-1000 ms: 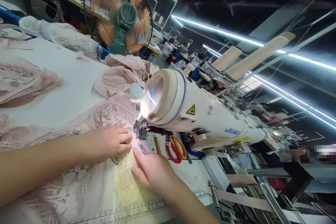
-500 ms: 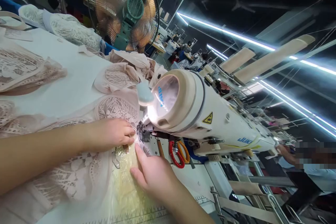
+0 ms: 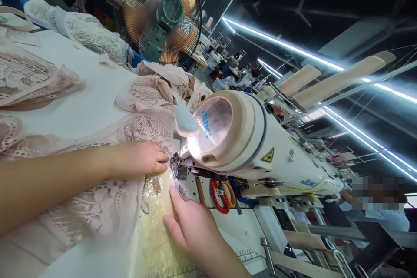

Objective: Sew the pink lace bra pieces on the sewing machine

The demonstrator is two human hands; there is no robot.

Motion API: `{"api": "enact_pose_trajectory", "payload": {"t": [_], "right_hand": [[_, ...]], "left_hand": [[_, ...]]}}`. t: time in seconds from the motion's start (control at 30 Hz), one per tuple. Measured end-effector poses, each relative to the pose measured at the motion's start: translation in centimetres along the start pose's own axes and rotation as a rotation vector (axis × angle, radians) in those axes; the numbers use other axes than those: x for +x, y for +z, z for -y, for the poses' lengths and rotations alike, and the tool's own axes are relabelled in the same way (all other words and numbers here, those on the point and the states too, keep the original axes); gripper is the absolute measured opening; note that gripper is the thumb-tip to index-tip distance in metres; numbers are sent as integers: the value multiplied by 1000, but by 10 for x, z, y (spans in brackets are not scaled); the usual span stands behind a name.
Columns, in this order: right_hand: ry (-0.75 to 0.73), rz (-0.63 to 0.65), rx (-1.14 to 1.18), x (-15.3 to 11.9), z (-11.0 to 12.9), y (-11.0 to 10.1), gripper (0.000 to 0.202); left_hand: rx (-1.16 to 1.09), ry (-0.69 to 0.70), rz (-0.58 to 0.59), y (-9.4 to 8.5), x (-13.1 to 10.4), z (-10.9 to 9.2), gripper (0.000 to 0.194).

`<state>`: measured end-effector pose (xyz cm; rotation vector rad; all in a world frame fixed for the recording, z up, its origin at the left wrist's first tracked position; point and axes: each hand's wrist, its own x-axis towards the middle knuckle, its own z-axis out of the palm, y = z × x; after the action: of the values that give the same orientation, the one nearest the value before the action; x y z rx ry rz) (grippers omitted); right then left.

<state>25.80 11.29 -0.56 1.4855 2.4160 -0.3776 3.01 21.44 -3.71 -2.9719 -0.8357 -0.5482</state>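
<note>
The beige lace bra lies spread under and around my left hand, its edge reaching the sewing machine's presser foot. My left hand presses on the fabric just left of the foot, its fingers together and curled down onto the lace. On the near side, my right hand rests on the yellow taped strip. Its thumb and forefinger stand apart, the forefinger tip close below the foot; its other fingers are hidden. The white sewing machine head leans over from the right, its lamp lit.
Red-handled scissors and an orange-handled pair lie beside the machine. More lace pieces cover the table's left. A green fan stands behind. A ruler scale runs along the near edge. At far right is another person.
The view has shifted slightly. My left hand has drawn back a little from the yellow strip, showing more of it and a brownish patch. My right hand stays near the foot.
</note>
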Motion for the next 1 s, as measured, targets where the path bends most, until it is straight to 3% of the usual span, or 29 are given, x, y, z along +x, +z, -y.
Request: {"api": "enact_pose_trajectory", "payload": {"t": [0.1,0.17,0.4,0.53,0.6,0.73,0.8,0.9,1.0], "right_hand": [[5,-1,13,0,0,0,67],[12,15,20,1,1,-2,67],[18,10,13,1,0,0,66],[-11,-27,3,0,-2,5,65],[-52,-58,19,-3,-3,9,63],[-131,-187,94,-11,-6,20,58],[-153,-266,144,-15,-5,28,53],[-239,-495,239,-22,2,41,45],[-398,-689,369,-23,21,45,53]], "left_hand": [[60,91,153,-6,5,4,35],[58,65,174,-7,9,8,34],[124,26,121,-2,14,20,31],[175,-46,10,-13,4,7,19],[146,-61,29,-23,-4,-6,19],[117,-61,225,-39,-17,-27,17],[124,-79,270,-45,-17,-31,19],[-29,-181,235,-56,-12,-33,20],[-288,-378,118,-71,-3,-37,19]]}}
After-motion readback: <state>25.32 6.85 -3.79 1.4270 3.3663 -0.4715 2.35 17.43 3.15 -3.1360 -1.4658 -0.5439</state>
